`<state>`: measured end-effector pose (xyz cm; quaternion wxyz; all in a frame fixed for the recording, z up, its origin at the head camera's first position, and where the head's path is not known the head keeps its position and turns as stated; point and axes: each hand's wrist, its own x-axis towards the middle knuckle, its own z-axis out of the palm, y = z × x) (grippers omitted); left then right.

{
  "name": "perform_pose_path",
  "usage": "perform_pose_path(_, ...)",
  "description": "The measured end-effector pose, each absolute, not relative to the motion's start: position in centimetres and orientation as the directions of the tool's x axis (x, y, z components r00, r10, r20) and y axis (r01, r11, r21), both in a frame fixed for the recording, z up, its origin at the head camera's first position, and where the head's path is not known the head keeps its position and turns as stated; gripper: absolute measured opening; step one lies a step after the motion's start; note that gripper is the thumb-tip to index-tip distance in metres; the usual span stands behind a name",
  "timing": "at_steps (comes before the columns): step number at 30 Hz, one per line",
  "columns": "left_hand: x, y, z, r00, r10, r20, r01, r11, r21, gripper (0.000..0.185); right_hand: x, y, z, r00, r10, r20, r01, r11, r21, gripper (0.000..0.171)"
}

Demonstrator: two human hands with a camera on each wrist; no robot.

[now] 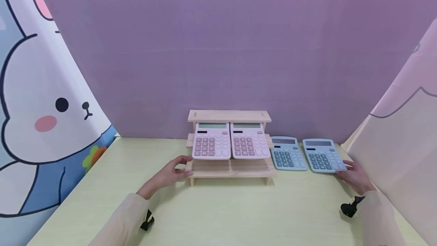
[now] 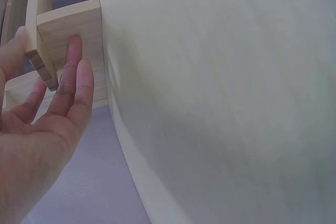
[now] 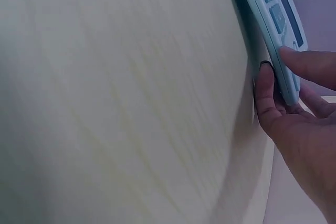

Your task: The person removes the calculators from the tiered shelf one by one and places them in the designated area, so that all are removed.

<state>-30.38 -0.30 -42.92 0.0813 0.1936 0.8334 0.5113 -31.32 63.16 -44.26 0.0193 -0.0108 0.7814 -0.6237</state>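
Observation:
A light wooden stepped rack (image 1: 232,167) stands on the table, with two pink calculators (image 1: 212,148) (image 1: 250,148) leaning side by side on it. My left hand (image 1: 170,172) holds the left end of the rack's lowest board (image 2: 44,59), thumb on one face and fingers on the other, beside the end support. To the right of the rack are two blue calculators. My right hand (image 1: 356,175) pinches the outer one (image 1: 322,156) by its near right corner, thumb on top and fingers beneath. The other blue calculator (image 1: 288,158) lies beside the rack.
The pale wood-look table (image 1: 232,212) runs back to a purple cloth backdrop (image 1: 225,48). A cartoon-printed cloth (image 1: 37,98) hangs along the left side, and a pale cloth (image 1: 406,143) borders the right. Each wrist carries a small black device (image 1: 147,221).

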Motion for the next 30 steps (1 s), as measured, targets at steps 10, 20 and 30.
perform_pose_path(10, -30.4, -0.3, -42.8, -0.913, 0.404, 0.06, 0.236, 0.402, 0.885, 0.061, -32.2, 62.7, -44.1, -0.998, 0.048, -0.046, 0.064, 0.482, -0.874, 0.07)
perform_pose_path(20, -30.4, -0.2, -42.6, -0.911, 0.409, 0.057, 0.237, 0.406, 0.883, 0.061, -32.0, 62.2, -44.3, -0.998, 0.057, -0.033, 0.058, 0.514, -0.856, 0.068)
perform_pose_path(30, -30.2, -0.2, -42.7, -0.912, 0.408, 0.054, 0.23, 0.398, 0.888, 0.061, -32.0, 62.0, -44.2, -0.993, 0.104, -0.063, 0.111, 0.555, -0.825, 0.068)
